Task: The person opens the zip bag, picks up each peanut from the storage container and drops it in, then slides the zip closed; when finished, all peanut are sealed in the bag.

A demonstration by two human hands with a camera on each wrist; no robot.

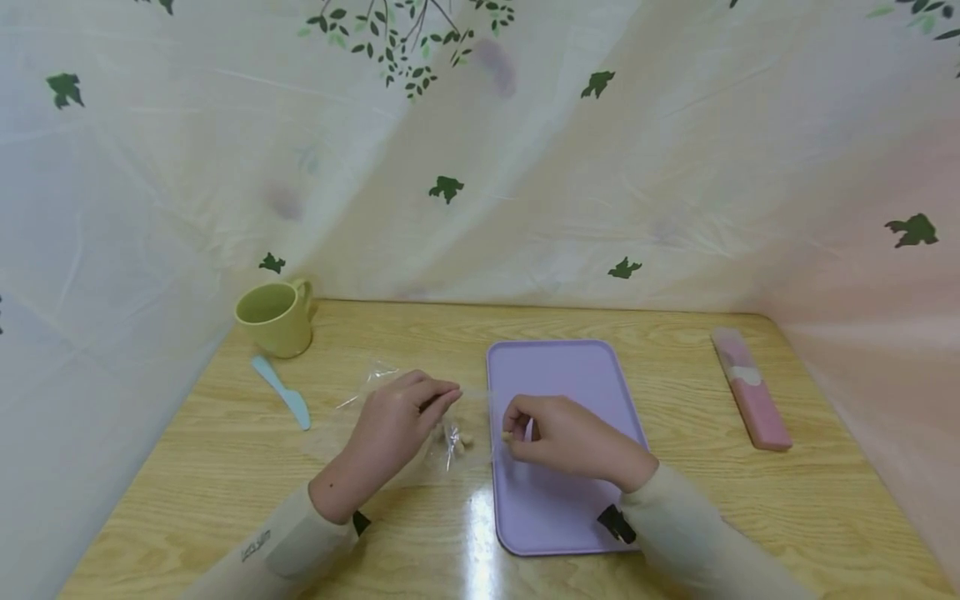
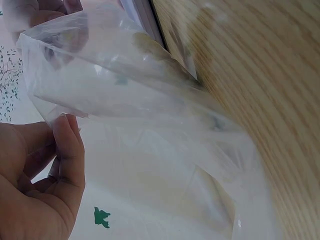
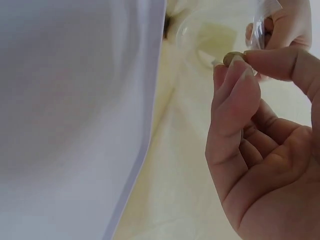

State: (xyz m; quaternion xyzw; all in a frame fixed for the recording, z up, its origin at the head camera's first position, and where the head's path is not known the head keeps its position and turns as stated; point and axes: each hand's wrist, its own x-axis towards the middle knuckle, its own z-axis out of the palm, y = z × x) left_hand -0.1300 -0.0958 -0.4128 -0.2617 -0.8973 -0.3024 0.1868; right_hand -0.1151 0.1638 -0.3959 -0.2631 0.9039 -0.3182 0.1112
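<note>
Thumb and fingertips of my left hand pinch the edge of a clear plastic bag, lifting its mouth off the table. A few small pale pieces lie low in the bag, blurred by the film. Over the left edge of a purple tray, my right hand pinches a small tan nut-like piece between thumb and fingertips. Its exact kind cannot be told. In the right wrist view, the left hand and the bag's edge appear just beyond this piece.
At the back left stands a yellow-green mug, with a light blue plastic knife in front of it. A long pink case lies on the right side of the wooden table. A printed curtain hangs behind.
</note>
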